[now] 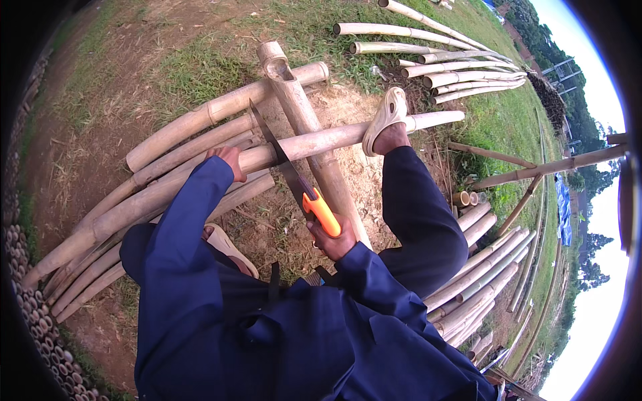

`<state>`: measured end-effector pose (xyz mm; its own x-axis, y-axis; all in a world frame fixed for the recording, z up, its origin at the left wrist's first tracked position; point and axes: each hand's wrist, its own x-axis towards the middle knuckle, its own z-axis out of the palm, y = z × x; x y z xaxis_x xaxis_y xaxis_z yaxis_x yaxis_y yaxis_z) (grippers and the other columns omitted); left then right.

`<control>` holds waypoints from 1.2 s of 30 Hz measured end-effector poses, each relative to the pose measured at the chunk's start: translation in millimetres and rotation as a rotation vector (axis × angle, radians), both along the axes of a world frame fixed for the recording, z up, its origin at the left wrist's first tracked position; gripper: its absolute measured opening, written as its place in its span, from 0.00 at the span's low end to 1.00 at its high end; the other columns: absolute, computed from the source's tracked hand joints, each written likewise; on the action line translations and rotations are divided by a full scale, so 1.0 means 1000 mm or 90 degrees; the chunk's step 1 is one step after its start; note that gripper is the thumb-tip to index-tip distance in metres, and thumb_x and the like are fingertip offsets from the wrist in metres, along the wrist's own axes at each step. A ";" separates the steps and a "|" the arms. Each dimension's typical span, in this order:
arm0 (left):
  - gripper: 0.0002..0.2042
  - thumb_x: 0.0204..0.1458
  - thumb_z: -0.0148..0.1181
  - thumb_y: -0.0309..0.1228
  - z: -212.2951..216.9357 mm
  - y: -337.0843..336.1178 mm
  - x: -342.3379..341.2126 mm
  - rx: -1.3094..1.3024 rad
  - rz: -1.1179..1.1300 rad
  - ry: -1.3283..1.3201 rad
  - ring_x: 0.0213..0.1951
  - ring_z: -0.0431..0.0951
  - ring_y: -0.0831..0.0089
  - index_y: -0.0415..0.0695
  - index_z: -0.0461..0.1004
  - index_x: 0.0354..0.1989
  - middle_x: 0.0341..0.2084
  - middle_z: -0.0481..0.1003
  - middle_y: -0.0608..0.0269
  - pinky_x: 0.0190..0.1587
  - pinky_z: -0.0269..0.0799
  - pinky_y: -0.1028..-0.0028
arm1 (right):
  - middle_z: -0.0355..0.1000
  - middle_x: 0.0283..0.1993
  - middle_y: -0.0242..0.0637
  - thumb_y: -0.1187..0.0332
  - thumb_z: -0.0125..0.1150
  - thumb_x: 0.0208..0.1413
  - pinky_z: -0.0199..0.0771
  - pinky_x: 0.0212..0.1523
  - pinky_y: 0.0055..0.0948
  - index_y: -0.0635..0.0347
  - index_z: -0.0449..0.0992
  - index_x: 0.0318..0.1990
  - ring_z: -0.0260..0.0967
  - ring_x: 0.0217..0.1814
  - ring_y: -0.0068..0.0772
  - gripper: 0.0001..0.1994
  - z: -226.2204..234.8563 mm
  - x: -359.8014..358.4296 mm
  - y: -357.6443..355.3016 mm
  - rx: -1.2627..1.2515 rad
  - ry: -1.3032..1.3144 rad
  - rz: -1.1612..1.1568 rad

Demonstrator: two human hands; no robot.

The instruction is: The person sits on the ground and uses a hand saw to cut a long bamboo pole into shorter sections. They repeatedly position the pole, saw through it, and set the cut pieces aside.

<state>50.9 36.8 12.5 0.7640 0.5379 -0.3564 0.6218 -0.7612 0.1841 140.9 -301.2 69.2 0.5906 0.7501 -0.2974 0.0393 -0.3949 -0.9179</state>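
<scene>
Now | right hand (339,240): grip closed round orange-handled saw (291,173) | left hand (230,161): grip clasping bamboo pole (328,140)

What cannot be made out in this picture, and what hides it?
Head view:
Whether the saw blade has cut into the bamboo pole: the blade covers that spot.
Part of the orange handle: behind the right hand.
Some stacked bamboo ends: cut off by the dark lens rim.
Distant treeline details: too small.
</scene>
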 end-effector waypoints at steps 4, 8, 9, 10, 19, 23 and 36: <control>0.36 0.35 0.77 0.46 0.000 0.001 0.002 -0.014 0.018 0.023 0.55 0.81 0.48 0.41 0.79 0.55 0.47 0.83 0.44 0.64 0.69 0.55 | 0.71 0.24 0.30 0.69 0.69 0.62 0.70 0.30 0.30 0.68 0.79 0.40 0.66 0.26 0.21 0.10 -0.006 0.003 -0.005 0.044 0.004 0.000; 0.37 0.35 0.77 0.46 0.011 0.003 -0.012 -0.023 0.035 0.026 0.54 0.81 0.47 0.41 0.78 0.57 0.47 0.83 0.44 0.63 0.70 0.54 | 0.77 0.28 0.35 0.72 0.69 0.62 0.74 0.35 0.31 0.67 0.81 0.44 0.73 0.30 0.25 0.08 0.039 -0.016 -0.077 0.007 -0.016 0.051; 0.37 0.35 0.77 0.46 0.011 0.002 -0.018 -0.022 0.047 0.033 0.53 0.82 0.46 0.41 0.78 0.57 0.46 0.83 0.44 0.63 0.70 0.54 | 0.79 0.31 0.40 0.73 0.69 0.61 0.77 0.39 0.30 0.68 0.82 0.48 0.78 0.34 0.27 0.10 0.060 -0.023 -0.095 0.020 0.014 0.032; 0.37 0.35 0.77 0.46 0.009 0.000 -0.013 -0.026 0.045 0.036 0.53 0.82 0.46 0.41 0.78 0.56 0.47 0.83 0.43 0.63 0.70 0.54 | 0.81 0.33 0.42 0.74 0.68 0.60 0.79 0.43 0.29 0.69 0.81 0.52 0.81 0.38 0.28 0.14 0.069 -0.025 -0.109 0.006 -0.016 0.033; 0.35 0.38 0.74 0.46 0.018 -0.008 0.005 -0.058 0.031 0.081 0.58 0.78 0.48 0.42 0.77 0.57 0.51 0.81 0.42 0.68 0.64 0.56 | 0.73 0.24 0.43 0.68 0.70 0.61 0.70 0.30 0.37 0.68 0.77 0.34 0.68 0.24 0.31 0.11 -0.014 0.015 0.018 0.003 -0.111 0.034; 0.35 0.39 0.74 0.47 0.005 -0.008 -0.009 -0.054 0.045 0.078 0.58 0.78 0.48 0.42 0.77 0.57 0.51 0.80 0.43 0.67 0.64 0.55 | 0.78 0.31 0.40 0.74 0.69 0.60 0.77 0.40 0.31 0.70 0.81 0.45 0.79 0.33 0.29 0.09 0.062 -0.020 -0.095 -0.010 -0.018 0.031; 0.37 0.35 0.75 0.47 0.010 -0.002 -0.005 -0.051 0.048 0.070 0.55 0.81 0.49 0.43 0.79 0.57 0.48 0.82 0.44 0.64 0.68 0.54 | 0.77 0.30 0.36 0.74 0.70 0.60 0.75 0.36 0.31 0.68 0.81 0.45 0.74 0.32 0.26 0.09 0.051 -0.011 -0.073 0.017 -0.021 0.014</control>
